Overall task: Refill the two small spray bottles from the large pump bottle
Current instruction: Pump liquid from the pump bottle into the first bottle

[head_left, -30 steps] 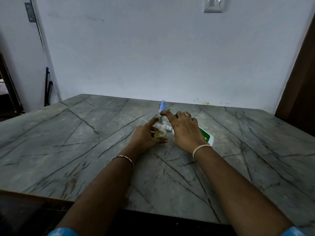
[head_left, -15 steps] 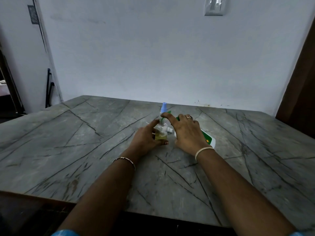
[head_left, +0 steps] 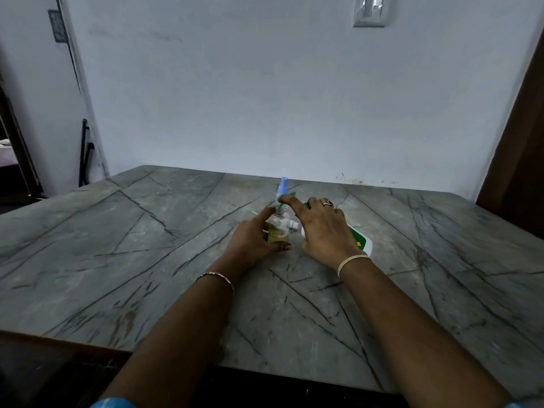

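A small clear bottle with yellow liquid in its lower part stands upright on the table, and my left hand grips it from the left. My right hand lies over the large green-and-white pump bottle, which rests on its side with its white nozzle pointing at the small bottle. The right index finger reaches out straight to the small bottle's top, where a bit of green shows. Behind them stands a second small spray bottle with a light-blue cap, mostly hidden.
The grey marble table spreads wide on both sides, its near edge low in the frame. A white wall rises right behind it, with a switch plate high up and a dark wooden frame at the right.
My right index finger has crept a little left, onto the top of the small bottle. The left hand keeps its grip and the bottles stay in place.
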The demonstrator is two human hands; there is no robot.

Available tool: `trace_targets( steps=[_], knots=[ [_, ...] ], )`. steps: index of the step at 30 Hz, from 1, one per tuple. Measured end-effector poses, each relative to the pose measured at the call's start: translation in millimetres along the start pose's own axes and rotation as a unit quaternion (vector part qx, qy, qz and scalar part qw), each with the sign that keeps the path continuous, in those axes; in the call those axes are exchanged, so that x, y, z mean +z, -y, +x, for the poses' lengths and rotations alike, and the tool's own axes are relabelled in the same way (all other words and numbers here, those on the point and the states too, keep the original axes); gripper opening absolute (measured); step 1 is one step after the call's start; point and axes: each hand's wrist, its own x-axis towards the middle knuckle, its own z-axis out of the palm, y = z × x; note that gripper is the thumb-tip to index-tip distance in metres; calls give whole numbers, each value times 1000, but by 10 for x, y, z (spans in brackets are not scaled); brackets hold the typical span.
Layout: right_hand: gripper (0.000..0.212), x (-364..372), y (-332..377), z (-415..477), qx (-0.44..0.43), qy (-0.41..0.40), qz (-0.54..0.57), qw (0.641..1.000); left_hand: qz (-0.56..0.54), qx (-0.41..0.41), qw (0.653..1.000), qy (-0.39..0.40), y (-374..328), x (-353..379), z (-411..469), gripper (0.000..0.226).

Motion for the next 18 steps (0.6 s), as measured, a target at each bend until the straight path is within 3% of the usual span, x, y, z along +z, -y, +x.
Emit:
trace_targets(
  steps=[8,18],
  knots=[
    [83,14,66,44,5,-17,-1,1000,-5,3,1000,5,17,-4,5,97],
    [90,18,17,0,2,1,-7,1000,-3,1,1000,6,18,13,3,97]
  ],
)
